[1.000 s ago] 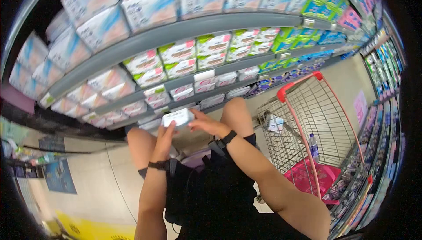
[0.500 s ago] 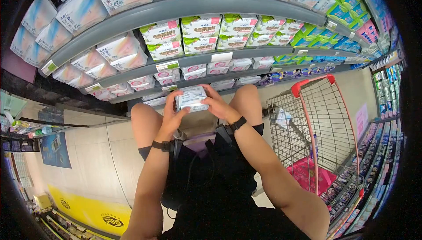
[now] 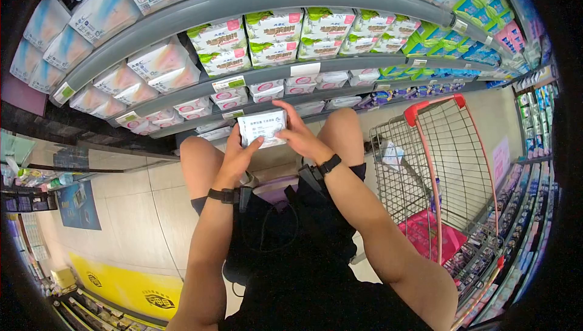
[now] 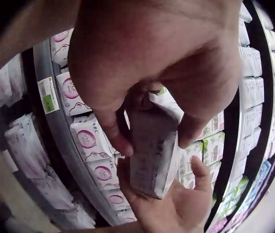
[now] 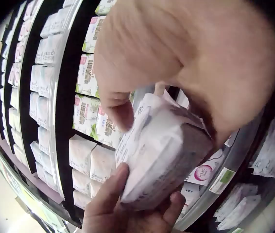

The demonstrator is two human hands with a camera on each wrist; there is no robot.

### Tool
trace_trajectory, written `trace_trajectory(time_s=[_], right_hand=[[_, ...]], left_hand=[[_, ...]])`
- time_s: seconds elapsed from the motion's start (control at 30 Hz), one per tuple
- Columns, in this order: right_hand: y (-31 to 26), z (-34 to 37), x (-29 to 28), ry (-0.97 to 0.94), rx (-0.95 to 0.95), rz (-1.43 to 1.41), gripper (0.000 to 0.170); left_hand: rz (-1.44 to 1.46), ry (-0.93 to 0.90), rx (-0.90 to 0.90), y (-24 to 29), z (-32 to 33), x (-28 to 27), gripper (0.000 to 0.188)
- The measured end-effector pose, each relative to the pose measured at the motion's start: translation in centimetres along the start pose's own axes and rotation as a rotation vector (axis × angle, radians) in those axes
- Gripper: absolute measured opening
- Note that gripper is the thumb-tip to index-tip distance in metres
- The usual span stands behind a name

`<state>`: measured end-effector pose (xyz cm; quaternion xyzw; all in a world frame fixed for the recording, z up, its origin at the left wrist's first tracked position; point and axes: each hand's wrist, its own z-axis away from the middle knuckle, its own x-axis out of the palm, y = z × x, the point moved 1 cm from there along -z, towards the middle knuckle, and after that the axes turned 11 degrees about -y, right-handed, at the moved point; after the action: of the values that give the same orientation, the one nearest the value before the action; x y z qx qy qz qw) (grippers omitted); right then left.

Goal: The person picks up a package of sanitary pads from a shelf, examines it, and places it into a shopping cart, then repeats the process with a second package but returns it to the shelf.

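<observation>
Above my knees in the head view, both hands hold a white pack of sanitary pads [image 3: 263, 128], its printed face turned up toward me. My left hand [image 3: 234, 160] grips its left end, thumb on the printed face and fingers behind. At the right end, the thumb of my right hand [image 3: 302, 141] presses the face, and the index finger sticks out past the corner. Close up in the left wrist view, the pack's narrow side [image 4: 152, 150] shows between left thumb and fingers. Crinkled white wrapping [image 5: 157, 155] shows in the right wrist view.
Shelves [image 3: 267, 77] of packs run across in front, with green-and-white packs [image 3: 276, 35] in the middle and pink-circle packs [image 3: 267, 90] lower. A wire shopping cart [image 3: 437, 167] stands at the right, holding a bottle [image 3: 436, 194] and a pink item [image 3: 434, 237].
Both hands have brought the pack closer and turned its printed face up. The right hand moved from beside the pack onto its end, and its index finger has since straightened off the corner.
</observation>
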<state>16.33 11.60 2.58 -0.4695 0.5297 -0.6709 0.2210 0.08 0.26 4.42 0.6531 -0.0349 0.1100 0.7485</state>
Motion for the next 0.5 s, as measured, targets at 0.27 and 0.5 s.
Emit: trace_trajectory(time_s=[0.27,0.5], right_hand=[[0.8,0.1,-1.1,0.093,0.372,-0.416,0.047],[1.8,0.0,-1.6,0.031,0.178,-0.346,0.036]], left_hand=[[0.026,0.006,0.095,-0.8,0.0,0.1,0.057],[-0.215,0.041,0.156,-2.2,-0.3,-1.0,0.062]])
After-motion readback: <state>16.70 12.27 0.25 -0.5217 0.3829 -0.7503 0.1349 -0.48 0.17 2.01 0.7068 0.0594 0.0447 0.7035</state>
